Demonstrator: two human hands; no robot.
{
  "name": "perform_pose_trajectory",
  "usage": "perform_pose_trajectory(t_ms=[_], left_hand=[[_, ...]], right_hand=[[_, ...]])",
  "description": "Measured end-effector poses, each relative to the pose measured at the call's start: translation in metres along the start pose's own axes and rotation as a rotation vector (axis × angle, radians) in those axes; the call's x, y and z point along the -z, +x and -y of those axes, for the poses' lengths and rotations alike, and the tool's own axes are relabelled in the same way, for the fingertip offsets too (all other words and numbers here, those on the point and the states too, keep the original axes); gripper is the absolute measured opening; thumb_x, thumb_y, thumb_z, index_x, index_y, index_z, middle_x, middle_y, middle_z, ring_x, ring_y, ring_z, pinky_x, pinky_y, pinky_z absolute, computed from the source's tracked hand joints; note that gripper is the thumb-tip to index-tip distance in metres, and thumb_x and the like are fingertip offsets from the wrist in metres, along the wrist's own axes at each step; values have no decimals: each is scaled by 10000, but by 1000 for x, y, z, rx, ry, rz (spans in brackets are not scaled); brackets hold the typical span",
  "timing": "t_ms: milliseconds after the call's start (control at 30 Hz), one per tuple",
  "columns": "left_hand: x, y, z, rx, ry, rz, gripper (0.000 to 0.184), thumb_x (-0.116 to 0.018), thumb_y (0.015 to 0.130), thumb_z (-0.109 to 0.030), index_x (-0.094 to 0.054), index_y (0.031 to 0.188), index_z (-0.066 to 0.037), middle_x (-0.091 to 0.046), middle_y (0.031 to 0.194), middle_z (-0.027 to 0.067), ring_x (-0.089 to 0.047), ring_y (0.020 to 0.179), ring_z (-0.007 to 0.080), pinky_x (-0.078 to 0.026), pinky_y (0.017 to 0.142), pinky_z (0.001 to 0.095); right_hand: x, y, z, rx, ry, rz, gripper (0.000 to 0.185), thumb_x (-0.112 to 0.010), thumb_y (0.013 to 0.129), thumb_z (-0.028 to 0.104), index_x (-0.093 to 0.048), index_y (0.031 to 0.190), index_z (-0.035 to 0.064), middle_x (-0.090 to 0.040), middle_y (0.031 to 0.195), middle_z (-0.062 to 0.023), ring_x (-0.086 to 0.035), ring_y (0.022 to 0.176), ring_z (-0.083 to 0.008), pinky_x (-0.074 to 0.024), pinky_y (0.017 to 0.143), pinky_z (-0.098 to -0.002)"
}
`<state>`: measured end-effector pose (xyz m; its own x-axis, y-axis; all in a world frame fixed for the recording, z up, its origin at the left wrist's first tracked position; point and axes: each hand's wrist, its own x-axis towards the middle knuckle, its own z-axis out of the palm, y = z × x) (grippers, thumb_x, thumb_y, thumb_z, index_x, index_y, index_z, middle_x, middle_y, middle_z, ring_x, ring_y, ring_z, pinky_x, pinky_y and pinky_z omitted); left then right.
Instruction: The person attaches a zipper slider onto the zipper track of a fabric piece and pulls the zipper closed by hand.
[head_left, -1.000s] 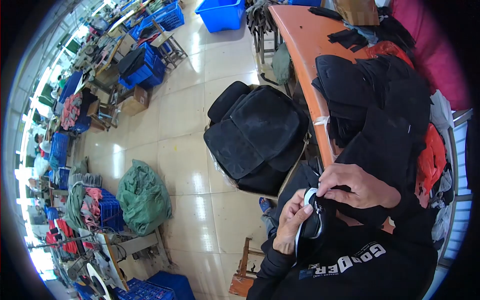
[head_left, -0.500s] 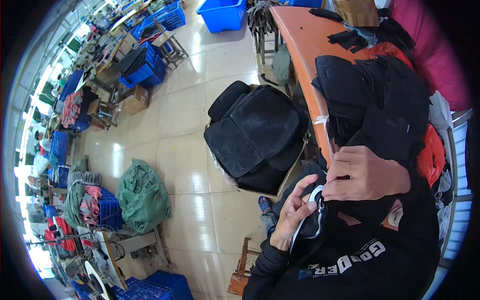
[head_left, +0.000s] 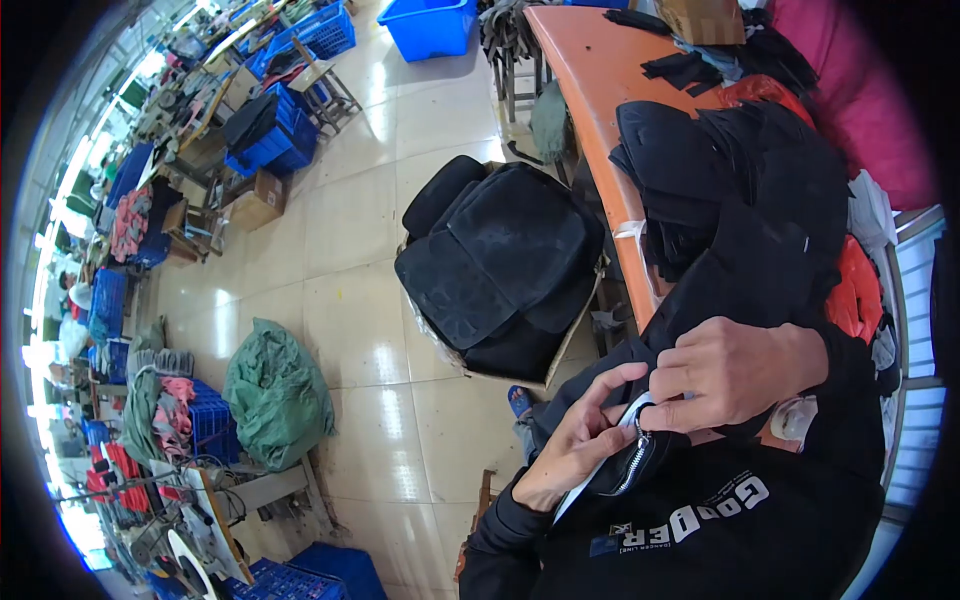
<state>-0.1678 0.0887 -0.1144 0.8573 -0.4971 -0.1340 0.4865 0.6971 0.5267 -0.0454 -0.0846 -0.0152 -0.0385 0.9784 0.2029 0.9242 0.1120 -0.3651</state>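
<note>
Gripping black fabric [head_left: 609, 482] with left hand [head_left: 578, 445] beside the zipper [head_left: 635, 465], pinching it with right hand [head_left: 735, 375] at the zipper's far end, likely for tautness.

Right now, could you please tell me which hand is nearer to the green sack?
Left: the left hand is to the right of the green sack, and the right hand is farther right.

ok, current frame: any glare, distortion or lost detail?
Head view: fisheye bending, corners black. Head view: lights at far left blown out, glare patches on the tiled floor. Head view: black cloth pile on the orange table shows little fold detail; silver zipper stands out.
</note>
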Motion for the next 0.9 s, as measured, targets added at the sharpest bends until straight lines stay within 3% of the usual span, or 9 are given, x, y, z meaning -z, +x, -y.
perform_pose_trajectory(t_ms=[167,267,400,533,633,900], left_hand=[[3,0,14,-11,21,-34,547,-510,915,25,-299,1408,-80,-615,1107,80,-563,930,73,-432,815,191],[3,-1,20,-111,301,-181,532,-487,861,58,-348,1357,-76,-624,1071,100,-596,963,128,-446,865,239],[22,-3,14,-236,222,-415,489,-504,846,44,-378,1307,-62,-632,1063,107,-602,947,124,-452,846,236],[22,-7,12,-283,94,-245,437,-495,891,52,-374,1300,-42,-615,1082,75,-570,940,79,-416,850,200],[25,-6,11,-215,37,-235,409,-504,889,41,-395,1274,-40,-619,1073,63,-568,948,71,-413,859,199],[32,-1,14,-90,-29,-175,359,-512,897,15,-421,1240,-37,-624,1033,31,-561,944,54,-407,859,187]], right_hand=[[-7,-7,-3,-7,-25,125,73,-652,781,100,-598,826,82,-478,743,-16,-569,677,-143,-457,483,-261],[3,-9,-4,-67,-51,228,79,-664,783,108,-591,802,85,-473,730,-16,-563,657,-139,-449,471,-258],[13,-14,-11,-119,59,215,89,-683,792,136,-606,809,95,-465,717,-8,-550,621,-133,-439,455,-256],[-5,-12,-14,-181,56,16,99,-696,790,147,-641,860,102,-472,730,1,-538,601,-132,-438,452,-252],[-24,-8,-14,-208,94,-163,132,-689,805,140,-663,929,102,-486,747,4,-533,598,-123,-450,464,-248],[-32,-8,-21,22,-84,-104,141,-646,807,99,-650,944,66,-505,765,-9,-540,615,-98,-478,487,-237]])
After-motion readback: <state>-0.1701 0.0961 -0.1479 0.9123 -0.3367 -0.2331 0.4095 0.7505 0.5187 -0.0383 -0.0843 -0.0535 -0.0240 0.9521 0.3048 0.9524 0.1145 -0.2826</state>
